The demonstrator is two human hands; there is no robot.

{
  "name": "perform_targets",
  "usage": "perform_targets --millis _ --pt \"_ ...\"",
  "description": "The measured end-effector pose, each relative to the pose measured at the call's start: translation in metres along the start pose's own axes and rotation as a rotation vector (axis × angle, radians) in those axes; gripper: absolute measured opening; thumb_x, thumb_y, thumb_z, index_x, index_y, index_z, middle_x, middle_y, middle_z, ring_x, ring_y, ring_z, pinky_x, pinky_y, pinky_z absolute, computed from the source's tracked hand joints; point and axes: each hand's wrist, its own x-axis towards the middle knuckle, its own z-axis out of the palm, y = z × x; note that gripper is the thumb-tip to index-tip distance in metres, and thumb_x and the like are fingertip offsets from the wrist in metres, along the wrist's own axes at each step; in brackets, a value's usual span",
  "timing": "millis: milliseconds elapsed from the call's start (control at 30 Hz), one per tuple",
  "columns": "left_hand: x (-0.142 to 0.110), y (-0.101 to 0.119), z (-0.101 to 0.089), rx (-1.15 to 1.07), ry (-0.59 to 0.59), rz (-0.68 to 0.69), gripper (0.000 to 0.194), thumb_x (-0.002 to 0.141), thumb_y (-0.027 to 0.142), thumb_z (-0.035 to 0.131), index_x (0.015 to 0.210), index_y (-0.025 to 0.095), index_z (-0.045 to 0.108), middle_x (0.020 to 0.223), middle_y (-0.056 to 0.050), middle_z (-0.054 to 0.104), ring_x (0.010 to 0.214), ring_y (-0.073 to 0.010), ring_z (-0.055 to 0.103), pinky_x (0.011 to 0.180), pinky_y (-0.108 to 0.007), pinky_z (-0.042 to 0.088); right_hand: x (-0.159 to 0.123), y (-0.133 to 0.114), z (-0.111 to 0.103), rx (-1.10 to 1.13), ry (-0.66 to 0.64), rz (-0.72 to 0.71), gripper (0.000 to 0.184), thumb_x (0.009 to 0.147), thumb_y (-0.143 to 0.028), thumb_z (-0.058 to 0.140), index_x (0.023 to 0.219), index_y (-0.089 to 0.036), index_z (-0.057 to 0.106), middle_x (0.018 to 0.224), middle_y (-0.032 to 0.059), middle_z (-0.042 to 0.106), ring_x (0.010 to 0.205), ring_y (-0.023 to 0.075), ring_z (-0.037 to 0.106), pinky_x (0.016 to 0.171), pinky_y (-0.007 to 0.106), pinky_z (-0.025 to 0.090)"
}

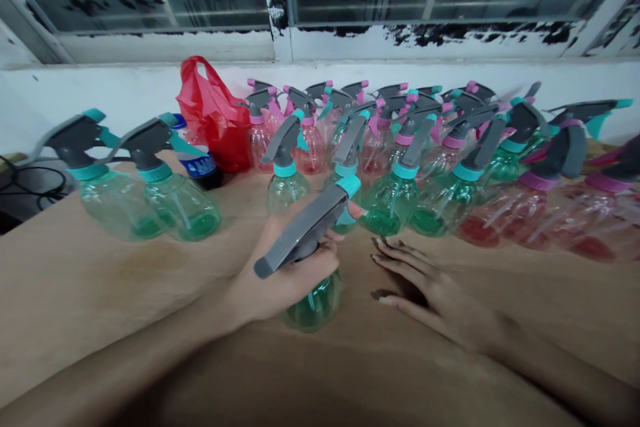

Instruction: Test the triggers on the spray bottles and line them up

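Left hand: fingers closed round green spray bottle, mid-bench. Right hand, 3 o'clock of it: fingers spread, empty. Bottle group stands at 1 o'clock, two bottles at 10; held one's handling appears unfinished.

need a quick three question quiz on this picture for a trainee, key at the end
1. Which hand is gripping a spray bottle?
2. True or false: both hands are gripping bottles.
3. The nozzle tip of the gripped bottle is: a) pink, b) turquoise, c) yellow.

Key:
1. The left hand.
2. False; the right hand holds nothing.
3. b
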Motion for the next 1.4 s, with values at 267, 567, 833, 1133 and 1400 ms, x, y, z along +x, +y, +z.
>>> perform_targets --millis 267,567,833,1133,1400 --pt "0.0007 -0.0007 0.0008 0.014 0.014 0.033 0.043 0.067 0.01 0.049 0.106 0.027 0.058 0.093 0.001 0.066 0.077 -0.0175 0.064 0.069 -0.025 0.052 0.0004 0.0002 0.0005 -0.028 -0.003 -0.014 0.052 0.086 -0.043 0.046 0.132 -0.022 0.038 0.139 0.0061 0.039 0.13 0.0228 0.03 0.105 0.048 0.031" --pt "0.0014 -0.0012 -0.0001 0.02 -0.014 0.031 0.043 0.069 0.01 0.048 0.108 0.026 0.055 0.097 0.002 0.065 0.08 -0.0144 0.063 0.075 -0.024 0.05 0.0003 -0.0009 -0.001 -0.019 0.001 -0.004 0.051 0.085 -0.044 0.046 0.13 -0.021 0.041 0.139 0.006 0.039 0.13 0.0228 0.03 0.105 0.046 0.031" --pt "-0.0022 -0.0011 -0.0002 0.006 -0.011 -0.016 0.044 0.072 0.012 0.047 0.112 0.028 0.053 0.079 0.003 0.063 0.075 -0.015 0.061 0.072 -0.025 0.049 0.0001 -0.0004 0.0 -0.015 -0.005 0.009 0.052 0.085 -0.045 0.046 0.131 -0.021 0.039 0.14 0.0053 0.038 0.13 0.0221 0.029 0.106 0.046 0.03" --pt "-0.0017 0.0007 -0.0001 -0.008 -0.015 -0.029 0.035 0.073 0.013 0.049 0.104 0.027 0.058 0.082 0.003 0.064 0.076 -0.0145 0.062 0.073 -0.025 0.049 0.0001 -0.0008 -0.0006 0.004 0.014 0.001 0.051 0.085 -0.043 0.047 0.131 -0.022 0.04 0.138 0.0058 0.04 0.129 0.0235 0.03 0.105 0.048 0.031" --pt "-0.0048 -0.0001 -0.0027 0.053 0.014 -0.032 0.013 0.073 0.022 0.049 0.081 0.022 0.06 0.074 0.001 0.065 0.074 -0.0184 0.061 0.063 -0.026 0.048 -0.0001 0.0 0.0004 -0.011 0.018 -0.008 0.051 0.085 -0.043 0.047 0.131 -0.022 0.039 0.138 0.0061 0.04 0.129 0.0232 0.031 0.104 0.048 0.031"
